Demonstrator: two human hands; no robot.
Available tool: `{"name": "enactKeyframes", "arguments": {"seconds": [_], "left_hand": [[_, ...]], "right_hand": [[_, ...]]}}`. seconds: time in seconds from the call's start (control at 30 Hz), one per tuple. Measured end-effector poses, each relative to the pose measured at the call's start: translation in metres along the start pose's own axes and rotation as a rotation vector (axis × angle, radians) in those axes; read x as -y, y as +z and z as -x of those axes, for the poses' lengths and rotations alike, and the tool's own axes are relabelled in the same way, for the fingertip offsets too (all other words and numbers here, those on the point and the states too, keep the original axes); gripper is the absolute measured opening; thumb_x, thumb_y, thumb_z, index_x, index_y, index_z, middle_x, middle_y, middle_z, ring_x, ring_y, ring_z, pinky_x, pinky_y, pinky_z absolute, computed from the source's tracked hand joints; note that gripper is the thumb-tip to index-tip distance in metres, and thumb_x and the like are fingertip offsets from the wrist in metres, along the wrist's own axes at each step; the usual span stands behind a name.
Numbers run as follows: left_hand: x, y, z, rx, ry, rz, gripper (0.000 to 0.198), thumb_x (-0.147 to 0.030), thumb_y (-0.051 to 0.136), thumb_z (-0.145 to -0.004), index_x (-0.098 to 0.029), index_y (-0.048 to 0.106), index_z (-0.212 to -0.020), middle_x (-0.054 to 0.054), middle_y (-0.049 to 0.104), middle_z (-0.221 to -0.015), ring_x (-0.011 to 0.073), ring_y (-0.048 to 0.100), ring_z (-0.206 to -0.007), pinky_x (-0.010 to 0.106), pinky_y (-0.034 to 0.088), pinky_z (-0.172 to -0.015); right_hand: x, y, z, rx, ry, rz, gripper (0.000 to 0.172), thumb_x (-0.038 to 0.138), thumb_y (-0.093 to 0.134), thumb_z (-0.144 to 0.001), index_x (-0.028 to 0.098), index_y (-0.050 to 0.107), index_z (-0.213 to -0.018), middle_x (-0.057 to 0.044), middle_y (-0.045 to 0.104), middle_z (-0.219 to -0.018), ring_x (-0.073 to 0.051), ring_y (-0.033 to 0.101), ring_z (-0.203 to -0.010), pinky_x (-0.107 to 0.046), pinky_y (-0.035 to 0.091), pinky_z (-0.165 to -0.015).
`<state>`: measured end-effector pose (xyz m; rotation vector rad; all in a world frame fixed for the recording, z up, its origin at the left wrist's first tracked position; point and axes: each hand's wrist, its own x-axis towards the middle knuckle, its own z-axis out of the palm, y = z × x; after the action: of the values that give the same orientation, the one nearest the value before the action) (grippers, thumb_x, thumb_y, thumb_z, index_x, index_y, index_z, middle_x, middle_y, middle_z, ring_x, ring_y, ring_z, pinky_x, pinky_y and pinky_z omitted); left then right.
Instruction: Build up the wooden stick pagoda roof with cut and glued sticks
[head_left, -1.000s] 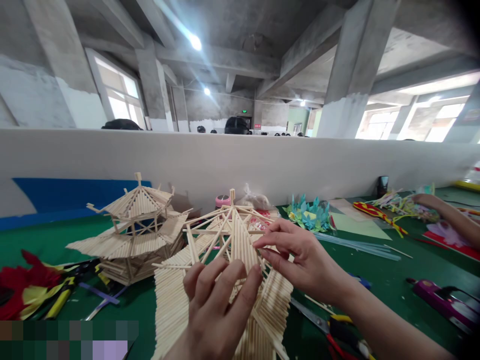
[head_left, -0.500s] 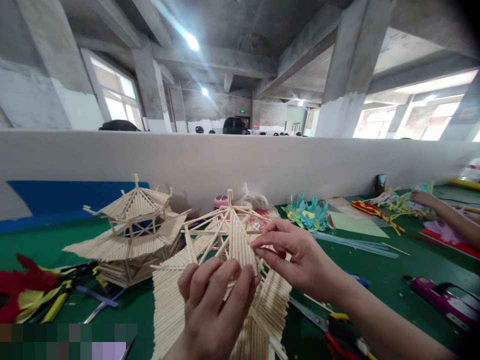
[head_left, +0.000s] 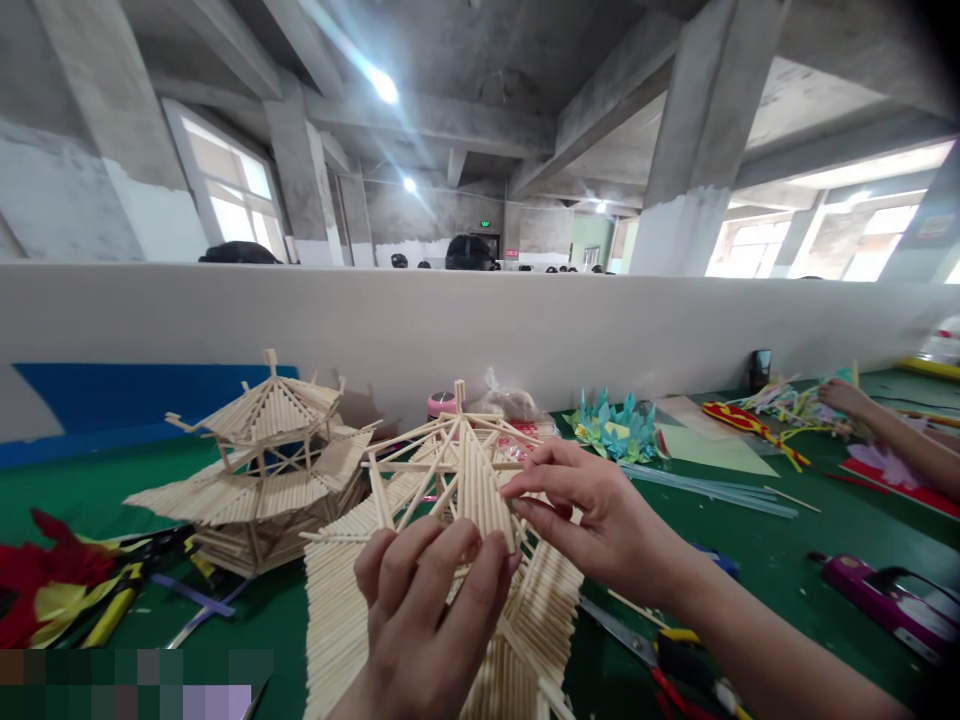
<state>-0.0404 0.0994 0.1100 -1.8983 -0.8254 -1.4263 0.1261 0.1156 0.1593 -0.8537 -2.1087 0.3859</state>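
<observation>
A pavilion roof model [head_left: 450, 480] built of thin wooden sticks stands in front of me on the green table [head_left: 750, 560]. My left hand [head_left: 427, 620] is closed on the near roof panel, its fingertips pressing the sticks. My right hand [head_left: 592, 510] pinches the roof's right side near the top, thumb and fingers together on the sticks. A finished two-tier stick pavilion [head_left: 262, 460] stands to the left, apart from both hands.
Pliers and red-yellow paper [head_left: 67, 580] lie at the left. Scissors [head_left: 660, 660] and a purple glue gun [head_left: 885, 600] lie at the right. Blue paper flowers [head_left: 619, 425] sit behind. Another person's arm [head_left: 892, 430] works at far right. A white partition [head_left: 480, 320] closes the table's back.
My left hand has slid slightly left and lower on the roof panel. My right hand keeps its pinch. The other person's hand at far right has drawn back a little.
</observation>
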Motion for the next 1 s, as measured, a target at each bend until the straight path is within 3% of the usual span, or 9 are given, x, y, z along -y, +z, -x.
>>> {"name": "enactKeyframes", "arguments": {"seconds": [1.0], "left_hand": [[0.0023,-0.0018,0.0057,0.065,0.029,0.003,0.014,-0.013,0.062,-0.071,-0.020,0.067,-0.082,0.006,0.061,-0.076,0.0216,0.048,-0.081,0.040,0.030,-0.073]], "right_hand": [[0.0016,0.0003,0.0012,-0.003,-0.009,-0.013,0.024,0.011,0.048,-0.078,0.020,0.060,-0.095,-0.003,0.054,-0.085,-0.012,0.052,-0.073,-0.024,0.043,-0.060]]}}
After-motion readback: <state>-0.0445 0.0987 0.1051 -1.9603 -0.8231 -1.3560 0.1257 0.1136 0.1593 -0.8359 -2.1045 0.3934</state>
